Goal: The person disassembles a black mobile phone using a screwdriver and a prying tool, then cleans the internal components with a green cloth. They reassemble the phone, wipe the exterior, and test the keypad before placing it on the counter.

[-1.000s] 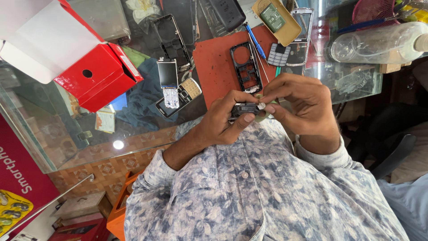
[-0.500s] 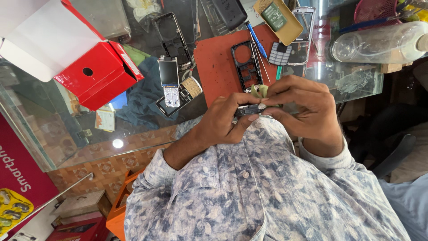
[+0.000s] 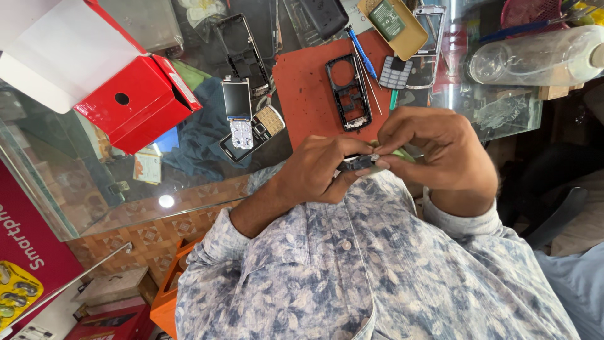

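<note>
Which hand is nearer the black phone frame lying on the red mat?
The right hand. It sits just below and right of the black phone frame, close to its lower end. The left hand is farther down, on the small dark part.

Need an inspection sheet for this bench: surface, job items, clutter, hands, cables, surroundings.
surface: glass counter with a red mat lying on it.
job's things: small dark phone part, held at the near edge of the counter.
clutter: black phone frame on the mat; opened phone; keypad; blue screwdriver; red box; clear bottle on its side.
grippers: left hand and right hand both pinch the part.
cables: nothing seen.
surroundings: orange crate below the counter.
</note>
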